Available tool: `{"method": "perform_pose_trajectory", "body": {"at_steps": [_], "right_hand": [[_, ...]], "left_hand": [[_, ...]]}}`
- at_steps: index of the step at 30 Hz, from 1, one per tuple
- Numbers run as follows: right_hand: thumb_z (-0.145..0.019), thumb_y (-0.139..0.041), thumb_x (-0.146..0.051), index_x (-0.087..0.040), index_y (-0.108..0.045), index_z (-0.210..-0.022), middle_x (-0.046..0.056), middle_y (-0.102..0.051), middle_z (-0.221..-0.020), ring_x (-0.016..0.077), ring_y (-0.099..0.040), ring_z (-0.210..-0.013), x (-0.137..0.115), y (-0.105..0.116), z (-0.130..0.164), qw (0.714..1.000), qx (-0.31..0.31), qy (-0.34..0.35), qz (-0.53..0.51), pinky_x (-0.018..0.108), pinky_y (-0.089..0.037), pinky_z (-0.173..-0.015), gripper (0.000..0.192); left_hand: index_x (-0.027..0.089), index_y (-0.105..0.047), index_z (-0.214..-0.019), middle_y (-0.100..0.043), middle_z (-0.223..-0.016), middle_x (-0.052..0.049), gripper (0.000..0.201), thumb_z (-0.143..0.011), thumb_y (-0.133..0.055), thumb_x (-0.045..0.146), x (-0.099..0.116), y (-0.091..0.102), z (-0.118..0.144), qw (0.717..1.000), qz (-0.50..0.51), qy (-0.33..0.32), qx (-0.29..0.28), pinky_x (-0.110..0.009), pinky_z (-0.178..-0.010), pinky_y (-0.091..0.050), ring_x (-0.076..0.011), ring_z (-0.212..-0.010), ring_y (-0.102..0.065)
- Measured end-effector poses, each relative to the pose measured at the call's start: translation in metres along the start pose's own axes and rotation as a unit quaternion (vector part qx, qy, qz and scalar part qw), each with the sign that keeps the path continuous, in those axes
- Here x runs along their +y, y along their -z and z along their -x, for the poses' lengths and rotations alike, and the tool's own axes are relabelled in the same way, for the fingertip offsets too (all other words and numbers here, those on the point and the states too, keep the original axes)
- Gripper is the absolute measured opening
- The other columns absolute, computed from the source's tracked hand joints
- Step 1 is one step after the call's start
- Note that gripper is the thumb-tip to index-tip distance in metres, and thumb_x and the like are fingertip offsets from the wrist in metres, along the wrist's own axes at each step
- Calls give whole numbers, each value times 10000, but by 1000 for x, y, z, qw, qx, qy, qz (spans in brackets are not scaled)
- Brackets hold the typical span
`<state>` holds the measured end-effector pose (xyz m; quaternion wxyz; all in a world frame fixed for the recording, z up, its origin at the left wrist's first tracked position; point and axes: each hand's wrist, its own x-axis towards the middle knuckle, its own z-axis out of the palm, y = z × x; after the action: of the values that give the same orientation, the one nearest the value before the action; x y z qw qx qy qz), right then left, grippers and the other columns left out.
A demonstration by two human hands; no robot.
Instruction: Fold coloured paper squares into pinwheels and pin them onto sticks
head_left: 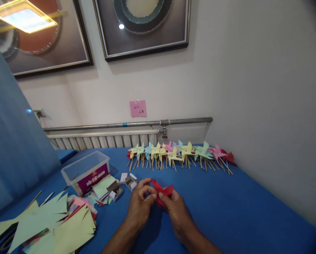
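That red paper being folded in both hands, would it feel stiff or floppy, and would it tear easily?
The red paper looks thin and light, so probably floppy. It bends into curled flaps between the left hand and right hand. It likely creases readily and could tear if tugged. The finished pinwheels keep their shape, which suggests some springiness.

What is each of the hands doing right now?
Left hand: closed, pinching the red paper pinwheel.
Right hand: closed, gripping the same pinwheel from below.

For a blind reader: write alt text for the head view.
Two hands, left hand and right hand, fold a red paper piece over a blue table. Behind it, a row of finished pinwheels lines the wall; cut paper sheets and a clear plastic box sit left.
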<state>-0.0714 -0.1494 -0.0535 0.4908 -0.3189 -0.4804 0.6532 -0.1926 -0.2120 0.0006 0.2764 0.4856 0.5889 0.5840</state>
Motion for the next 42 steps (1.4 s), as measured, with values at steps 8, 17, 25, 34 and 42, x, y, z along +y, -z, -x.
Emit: {"method": "perform_pose_trajectory", "body": {"at_steps": [8,17,25,34,42], "right_hand": [[-684,-843,-399,-236,-719,-858,49,-789,-884,242,-710,-809,-4,-8,5,997,7,-45,-67,333,-537,-748,268],[-657,-895,-434,-206,-735,-931,42,-781,-893,205,-692,-791,-13,-10,11,990,-25,-76,-118,316,-518,-764,391],[-626,-918,-420,-194,-754,-909,45,-790,-880,217,-695,-818,-20,-12,12,991,-26,-74,-110,309,-504,-773,397],[-653,-884,-434,-196,-757,-878,39,-779,-867,212,-670,-809,-8,-8,5,998,-17,-23,-59,314,-504,-776,352],[-670,-858,-463,-198,-743,-863,28,-751,-806,206,-643,-767,-12,-10,8,999,-24,-18,-42,303,-490,-738,347]], "left_hand": [[202,-725,-675,-532,-1526,-116,116,-750,-637,218,0,-3,3,999,-28,-11,13,-515,-1221,-264,-341,-1450,-426],[205,-706,-674,-662,-1342,-124,126,-743,-601,215,-4,-2,0,999,-32,-10,1,-503,-1185,-330,-334,-1409,-486],[209,-647,-659,-695,-1130,-107,155,-789,-564,210,-5,-4,2,997,-60,-53,9,-424,-1054,-420,-289,-1236,-587],[217,-540,-679,-589,-784,-19,182,-860,-523,218,1,-7,6,993,-99,-63,2,-300,-745,-417,-188,-769,-568],[215,-541,-689,-580,-779,-16,175,-862,-513,211,0,-7,6,994,-101,-43,2,-296,-726,-404,-186,-758,-557]]}}
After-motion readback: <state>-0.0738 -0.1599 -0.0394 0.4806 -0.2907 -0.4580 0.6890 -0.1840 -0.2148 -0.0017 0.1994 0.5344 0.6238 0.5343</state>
